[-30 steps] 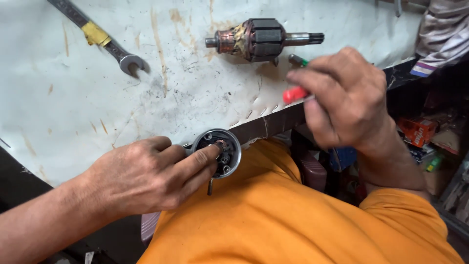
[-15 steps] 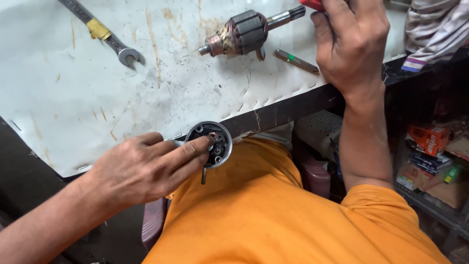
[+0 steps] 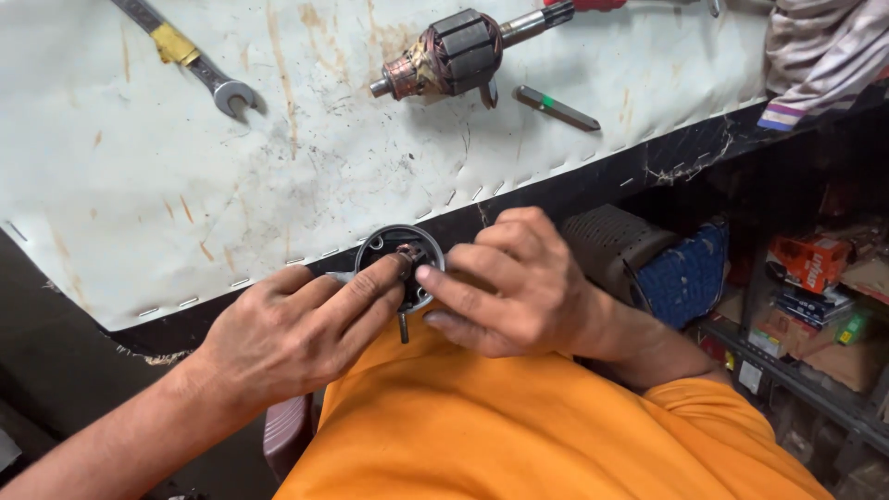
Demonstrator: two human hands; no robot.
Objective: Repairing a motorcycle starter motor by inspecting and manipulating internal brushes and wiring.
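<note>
1. The left hand grips a round dark metal end cap with a brush holder inside, fingers curled about its lower left rim and the forefinger laid across its face. The cap sits over the person's lap in the orange shirt, just off the near edge of the bench.
2. A second ago the right hand was up at the bench by the red-handled tool; half a second ago it was higher still, at twelve o'clock. Now it has come down to the cap from three o'clock, empty, fingers half bent, the forefinger tip pressing on the cap's inner part beside the left forefinger.
3. So both hands now work the cap together, where before only the left held it.
4. A small bolt hangs from the cap at six o'clock.
5. On the stained white bench sheet lie a copper-wound motor armature at twelve o'clock, a steel spanner with yellow tape at eleven, and a short grey bit at one.
</note>
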